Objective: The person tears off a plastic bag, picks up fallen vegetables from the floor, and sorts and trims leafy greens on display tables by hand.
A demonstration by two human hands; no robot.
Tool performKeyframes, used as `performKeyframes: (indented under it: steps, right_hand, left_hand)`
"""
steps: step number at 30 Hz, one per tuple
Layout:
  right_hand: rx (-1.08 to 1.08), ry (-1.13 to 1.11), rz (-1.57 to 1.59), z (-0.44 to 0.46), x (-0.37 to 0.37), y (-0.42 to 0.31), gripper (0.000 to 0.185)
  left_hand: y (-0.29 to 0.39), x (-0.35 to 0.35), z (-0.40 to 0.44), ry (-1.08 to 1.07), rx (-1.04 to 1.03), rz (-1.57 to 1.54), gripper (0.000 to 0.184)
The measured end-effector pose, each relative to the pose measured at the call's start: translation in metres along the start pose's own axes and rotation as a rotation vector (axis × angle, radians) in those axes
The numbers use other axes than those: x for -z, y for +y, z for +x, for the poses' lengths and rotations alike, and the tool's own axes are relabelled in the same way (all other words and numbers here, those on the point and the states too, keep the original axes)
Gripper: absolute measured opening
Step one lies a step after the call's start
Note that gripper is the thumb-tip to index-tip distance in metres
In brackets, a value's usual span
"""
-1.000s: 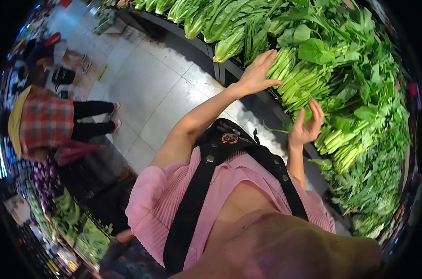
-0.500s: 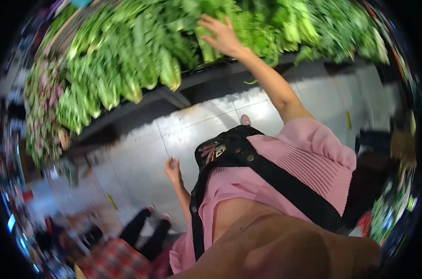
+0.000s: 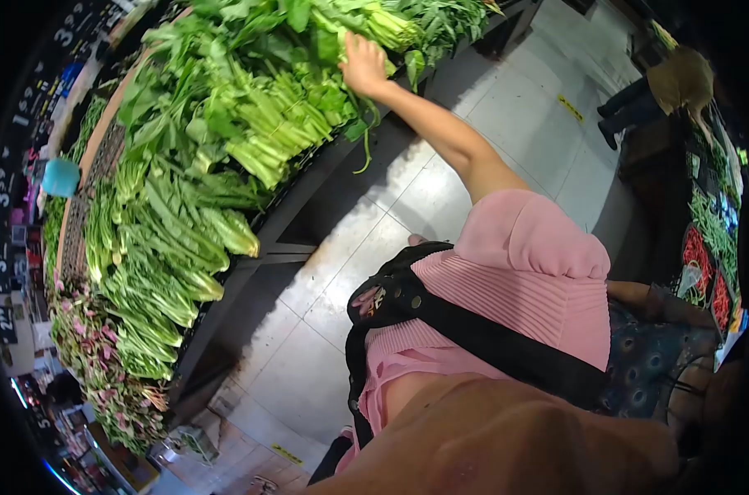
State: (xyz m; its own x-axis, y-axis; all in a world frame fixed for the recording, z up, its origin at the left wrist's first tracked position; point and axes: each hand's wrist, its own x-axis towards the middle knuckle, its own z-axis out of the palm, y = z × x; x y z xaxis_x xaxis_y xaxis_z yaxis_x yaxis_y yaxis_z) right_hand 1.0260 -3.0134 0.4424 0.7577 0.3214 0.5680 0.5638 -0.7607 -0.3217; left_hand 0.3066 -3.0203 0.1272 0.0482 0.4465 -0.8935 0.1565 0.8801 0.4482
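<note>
Cannot see the left hand, out of view. Cannot tell a grip from a light touch in the right hand (image 3: 364, 66) over the leafy greens (image 3: 279, 136), cut off by the top edge. Cannot read the lettering on the yellow floor strips (image 3: 570, 108), too small, or all of the price signs (image 3: 1, 190). Cannot make out the head of the person in tan (image 3: 680, 81), or much of the person in patterned clothes (image 3: 651, 363), partly hidden behind the pink top (image 3: 515, 305).

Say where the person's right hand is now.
In the head view, the right hand is near top centre, at the leafy greens, above and right of the wide stem row.
</note>
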Motion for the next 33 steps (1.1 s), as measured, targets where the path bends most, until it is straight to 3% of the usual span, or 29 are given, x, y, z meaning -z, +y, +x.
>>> performKeyframes:
  steps: [2,5,6,10,12,15,16,19,21,22,23,25,29,33]
  right_hand:
    - [0.061,-0.014,0.094,0.000,-0.004,0.019,0.072]
    - [0.011,-0.314,0.279,0.022,0.008,0.058,0.077]
    - [0.104,-0.305,0.220,0.027,0.000,0.073,0.081]
    - [0.259,-0.068,0.561,-0.015,0.060,0.096,0.048]
    - [0.167,-0.139,0.654,-0.044,0.070,0.123,0.034]
    - [-0.092,-0.335,0.782,-0.092,0.064,0.177,0.023]
    - [-0.181,-0.336,0.782,-0.107,0.061,0.198,0.021]
    - [-0.454,-0.368,0.713,-0.133,0.096,0.240,0.021]
    - [-0.568,-0.301,0.736,-0.160,0.101,0.281,0.022]
    - [-0.605,-0.300,0.732,-0.168,0.111,0.296,0.023]
    - [-0.642,-0.308,0.724,-0.178,0.123,0.308,0.023]
    - [-0.711,-0.260,0.664,-0.191,0.144,0.334,0.021]
    - [-0.860,-0.149,0.643,-0.196,0.168,0.389,0.021]
    - [-0.826,-0.177,0.660,-0.178,0.171,0.466,0.024]
  left_hand:
    - [0.002,-0.011,0.005,-0.005,-0.040,-0.023,0.043]
    - [0.002,-0.033,0.013,-0.024,-0.119,-0.064,0.043]
    - [0.003,-0.042,0.016,-0.039,-0.150,-0.083,0.043]
    - [0.017,-0.108,0.004,-0.129,-0.229,-0.097,0.043]
    - [0.038,-0.167,-0.040,-0.186,-0.222,-0.050,0.041]
    - [0.006,-0.201,0.011,-0.364,-0.325,0.156,0.040]
    - [0.001,-0.219,0.005,-0.353,-0.240,0.185,0.036]
    - [-0.001,-0.270,0.009,-0.464,-0.379,0.656,0.033]
    - [0.018,-0.322,-0.040,-0.486,-0.177,0.622,0.033]
    - [0.036,-0.349,-0.068,-0.607,-0.162,0.582,0.033]
    - [0.030,-0.368,-0.056,-0.576,-0.245,0.740,0.033]
    - [0.031,-0.403,-0.036,-0.680,-0.226,0.733,0.034]
    - [0.048,-0.503,-0.088,-0.779,-0.362,0.900,0.035]
    - [0.044,-0.597,-0.121,-0.974,-0.420,0.952,0.035]
